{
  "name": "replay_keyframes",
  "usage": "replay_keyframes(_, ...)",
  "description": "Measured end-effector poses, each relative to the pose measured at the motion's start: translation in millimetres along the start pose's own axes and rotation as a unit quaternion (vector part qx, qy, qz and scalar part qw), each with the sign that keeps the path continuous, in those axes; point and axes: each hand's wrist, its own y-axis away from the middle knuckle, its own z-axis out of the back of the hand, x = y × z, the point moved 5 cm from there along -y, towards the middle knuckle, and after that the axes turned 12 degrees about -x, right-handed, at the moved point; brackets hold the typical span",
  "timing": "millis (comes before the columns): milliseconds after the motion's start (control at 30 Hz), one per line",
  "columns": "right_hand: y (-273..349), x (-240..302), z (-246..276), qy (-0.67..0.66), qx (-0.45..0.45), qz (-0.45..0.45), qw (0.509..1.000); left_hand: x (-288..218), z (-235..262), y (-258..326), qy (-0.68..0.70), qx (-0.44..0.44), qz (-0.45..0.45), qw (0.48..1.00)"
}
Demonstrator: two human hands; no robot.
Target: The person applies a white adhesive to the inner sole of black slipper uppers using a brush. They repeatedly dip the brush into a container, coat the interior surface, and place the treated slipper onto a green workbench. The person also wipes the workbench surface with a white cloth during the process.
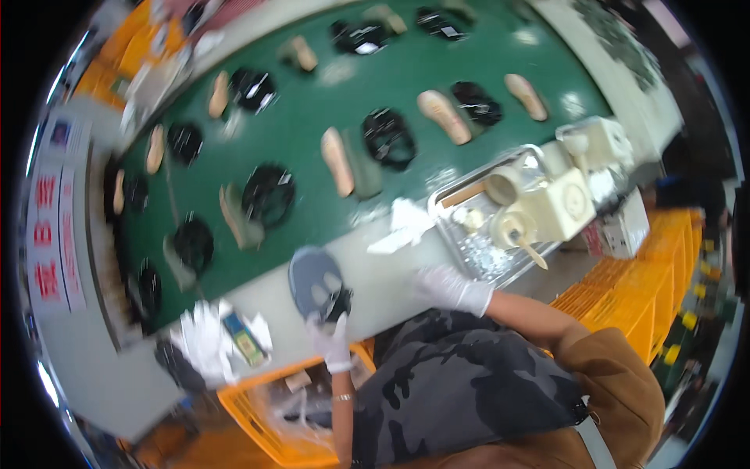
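Note:
My left hand point(331, 345), in a white glove, is closed on the near end of a grey-blue shoe sole point(314, 275). The sole lies over the pale front edge of the work surface, with two lighter patches on it. A small black piece point(337, 305) sits beside the fingers at that end; whether it is joined to the sole I cannot tell. My right hand point(455, 290), also gloved, rests over the pale edge with its fingers stretched out and nothing visible in them. A crumpled white cloth point(406, 224) lies just beyond it.
On the green conveyor belt point(312, 102) lie rows of black shoe uppers point(388, 138) and tan insoles point(337, 161). A metal tray point(508, 275) with cream tubs and a brush stands at right. White gloves point(205, 341) lie at left. An orange crate point(250, 406) is below.

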Motion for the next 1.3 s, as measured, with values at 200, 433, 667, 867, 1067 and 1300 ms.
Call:
replay_keyframes(200, 11, -1, -32, -0.287, -0.056, -0.034, 0.956, -40, -6, 7, 0.093, -0.004, -0.005, 0.996)
replay_keyframes(433, 33, -2, 41, -0.763, -0.016, -0.234, 0.602, -163, -46, 52, 0.226, 0.132, -0.04, 0.964)
replay_keyframes(667, 79, -72, 130, -0.834, -0.096, -0.169, 0.517, -302, -120, 111, 0.368, 0.154, -0.145, 0.905)
replay_keyframes(867, 132, -240, 259, -0.671, -0.278, -0.155, 0.669, -298, -163, 124, 0.184, 0.096, -0.173, 0.963)
replay_keyframes(1067, 124, -439, 321, -0.492, -0.447, -0.183, 0.724, -63, -148, 104, -0.189, 0.029, -0.098, 0.977)
replay_keyframes(1300, 85, -591, 301, -0.057, -0.43, -0.394, 0.81, -55, -182, 143, -0.438, 0.093, 0.002, 0.894)
